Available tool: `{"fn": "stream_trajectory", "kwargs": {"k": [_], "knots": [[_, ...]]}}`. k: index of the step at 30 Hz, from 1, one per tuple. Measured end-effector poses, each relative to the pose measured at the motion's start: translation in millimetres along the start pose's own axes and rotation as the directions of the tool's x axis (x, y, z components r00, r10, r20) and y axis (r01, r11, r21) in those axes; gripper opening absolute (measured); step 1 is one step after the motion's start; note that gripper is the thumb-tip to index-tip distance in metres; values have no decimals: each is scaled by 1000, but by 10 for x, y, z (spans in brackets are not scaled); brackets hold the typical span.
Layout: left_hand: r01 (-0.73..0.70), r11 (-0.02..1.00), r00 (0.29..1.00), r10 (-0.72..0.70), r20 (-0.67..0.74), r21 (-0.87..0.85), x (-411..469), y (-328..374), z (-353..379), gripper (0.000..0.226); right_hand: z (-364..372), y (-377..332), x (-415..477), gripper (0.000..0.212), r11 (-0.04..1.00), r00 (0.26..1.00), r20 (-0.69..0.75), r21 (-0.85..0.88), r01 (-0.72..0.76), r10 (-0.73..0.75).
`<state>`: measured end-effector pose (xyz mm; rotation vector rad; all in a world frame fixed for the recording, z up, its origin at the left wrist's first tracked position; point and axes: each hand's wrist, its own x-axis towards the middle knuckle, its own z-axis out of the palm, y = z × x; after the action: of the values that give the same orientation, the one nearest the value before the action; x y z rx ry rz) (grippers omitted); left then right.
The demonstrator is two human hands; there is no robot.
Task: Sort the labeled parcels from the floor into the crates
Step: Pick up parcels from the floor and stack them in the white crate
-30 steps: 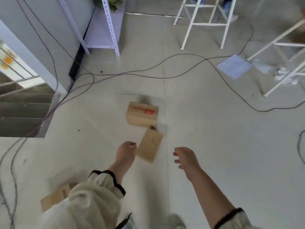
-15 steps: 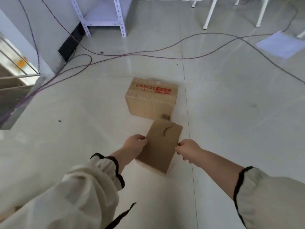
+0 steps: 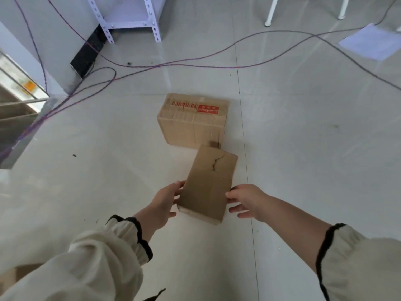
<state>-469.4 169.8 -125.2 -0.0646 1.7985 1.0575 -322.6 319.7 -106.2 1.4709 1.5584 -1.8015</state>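
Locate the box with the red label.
Head view, centre: the red-labelled box sits on the floor just beyond the plain parcel, close to its far end.

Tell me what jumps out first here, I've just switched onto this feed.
First, the plain brown parcel with a cracked top, in the middle of the floor, the left hand and right hand touching its two long sides. Right behind it sits a bigger box with a red label. Thin cables snake across the floor beyond.
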Motion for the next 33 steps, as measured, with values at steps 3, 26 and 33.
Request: {"fn": "stream_trajectory", "kwargs": {"k": [3, 26, 33], "knots": [[-59, 998, 998, 59, 24, 24, 17, 39, -54, 19, -97, 32, 10, 34, 999, 999, 44, 40, 0, -2], [-272, 942, 951, 233, 204, 196, -37, -77, 207, 23, -155, 205, 76, 39, 975, 987, -158, 218, 49, -14], [-370, 913, 929, 356, 107, 174, -80, -243, 208, 63, -177, 244, 58, 20, 963, 989, -145, 270, 3, 38]]}}
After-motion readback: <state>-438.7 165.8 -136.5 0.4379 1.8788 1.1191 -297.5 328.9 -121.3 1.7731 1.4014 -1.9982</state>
